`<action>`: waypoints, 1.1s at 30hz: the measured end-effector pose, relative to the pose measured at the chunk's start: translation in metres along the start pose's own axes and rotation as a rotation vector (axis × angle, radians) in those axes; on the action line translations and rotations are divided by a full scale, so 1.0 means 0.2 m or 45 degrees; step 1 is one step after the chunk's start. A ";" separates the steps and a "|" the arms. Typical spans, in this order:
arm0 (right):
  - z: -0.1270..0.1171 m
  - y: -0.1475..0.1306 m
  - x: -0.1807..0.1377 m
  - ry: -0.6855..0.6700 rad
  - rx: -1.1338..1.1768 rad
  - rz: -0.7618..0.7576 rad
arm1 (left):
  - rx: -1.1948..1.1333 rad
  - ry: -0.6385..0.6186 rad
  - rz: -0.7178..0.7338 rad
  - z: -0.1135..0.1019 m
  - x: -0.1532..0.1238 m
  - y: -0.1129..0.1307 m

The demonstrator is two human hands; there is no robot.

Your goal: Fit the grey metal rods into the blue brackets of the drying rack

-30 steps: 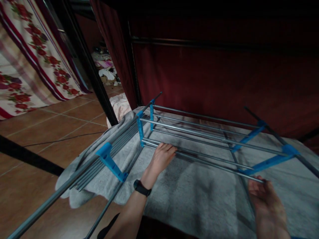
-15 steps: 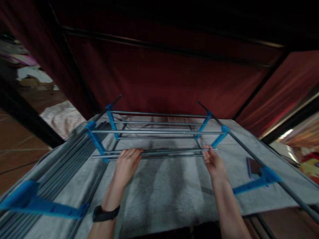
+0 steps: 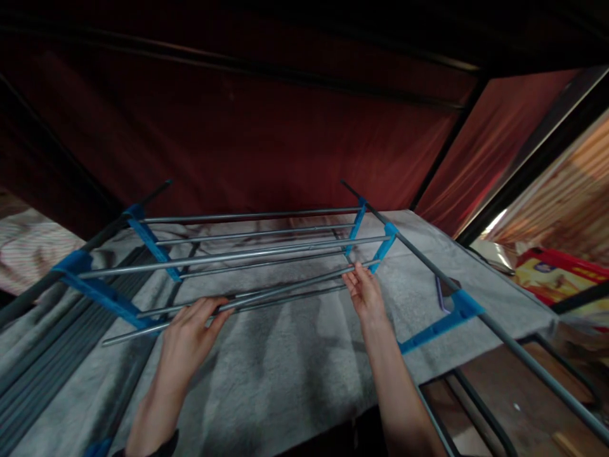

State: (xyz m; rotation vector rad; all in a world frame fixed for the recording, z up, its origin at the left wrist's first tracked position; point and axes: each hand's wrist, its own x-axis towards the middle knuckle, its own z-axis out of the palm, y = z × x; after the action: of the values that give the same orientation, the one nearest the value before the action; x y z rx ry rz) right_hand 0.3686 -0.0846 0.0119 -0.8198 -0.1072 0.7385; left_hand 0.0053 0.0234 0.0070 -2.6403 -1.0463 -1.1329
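Observation:
A grey metal tube [image 3: 285, 291] slants across the front of a partly built rack, its left end nearer to me and its right end beside a blue plastic bracket [image 3: 389, 238]. My left hand [image 3: 188, 336] wraps its fingers over the tube left of the middle. Near the right end, my right hand [image 3: 366, 293] pinches the same tube with its fingertips. Other thin crossbars [image 3: 266, 216] span the rack between the right brackets and the left brackets [image 3: 104, 291]. A long side pole [image 3: 423, 257] passes through the right brackets.
A bundle of grey tubes [image 3: 71, 336] lies at the left on the grey cloth [image 3: 276, 374]. At the right, a purple-edged phone [image 3: 440, 294] lies partly behind the pole, near another blue bracket [image 3: 445, 322]. A red and yellow package [image 3: 556, 276] stands beyond. Dark red fabric [image 3: 238, 139] hangs behind.
The tube has gone from lying nearly level along the front bars to a slant, its left end sticking out towards me. The view has turned right; both hands still hold the tube.

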 end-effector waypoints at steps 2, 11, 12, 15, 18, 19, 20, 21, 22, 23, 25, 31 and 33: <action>0.01 0.01 0.00 -0.014 0.006 -0.005 | -0.018 -0.018 -0.019 0.00 -0.01 -0.01; 0.03 0.00 0.03 0.024 -0.039 0.032 | -0.023 -0.068 -0.064 0.00 -0.01 -0.02; 0.03 0.00 0.03 0.019 -0.045 0.042 | -0.013 -0.063 -0.066 0.01 -0.01 -0.02; 0.03 0.00 0.04 -0.001 -0.062 0.055 | -0.005 -0.053 -0.063 0.02 -0.01 -0.02; 0.02 0.00 0.05 -0.018 -0.068 0.040 | -0.024 -0.064 -0.071 0.03 -0.01 -0.01; 0.02 -0.01 0.06 -0.023 -0.067 0.039 | -0.028 -0.068 -0.074 0.04 -0.01 -0.01; 0.01 -0.01 0.06 -0.028 -0.066 0.041 | -0.031 -0.071 -0.076 0.04 -0.01 -0.01; 0.01 -0.01 0.07 -0.031 -0.063 0.045 | -0.032 -0.074 -0.077 0.04 -0.01 0.00; 0.01 -0.02 0.07 -0.032 -0.060 0.050 | -0.035 -0.079 -0.075 0.05 -0.01 0.00; 0.01 -0.02 0.07 -0.030 -0.058 0.054 | -0.042 -0.084 -0.073 0.05 -0.01 0.00; 0.01 -0.04 0.07 -0.026 -0.061 0.061 | -0.057 -0.092 -0.067 0.05 -0.01 0.00; 0.01 -0.05 0.06 -0.084 -0.054 0.050 | -0.042 -0.062 -0.028 0.06 0.00 0.00; 0.01 -0.06 0.07 -0.099 -0.049 0.031 | -0.037 -0.050 -0.033 0.06 0.01 0.01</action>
State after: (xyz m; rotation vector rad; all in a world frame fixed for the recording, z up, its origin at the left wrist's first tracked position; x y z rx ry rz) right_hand 0.3842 -0.0798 0.0192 -0.8307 -0.1816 0.7936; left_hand 0.0142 0.0264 -0.0005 -2.6897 -1.0820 -1.1132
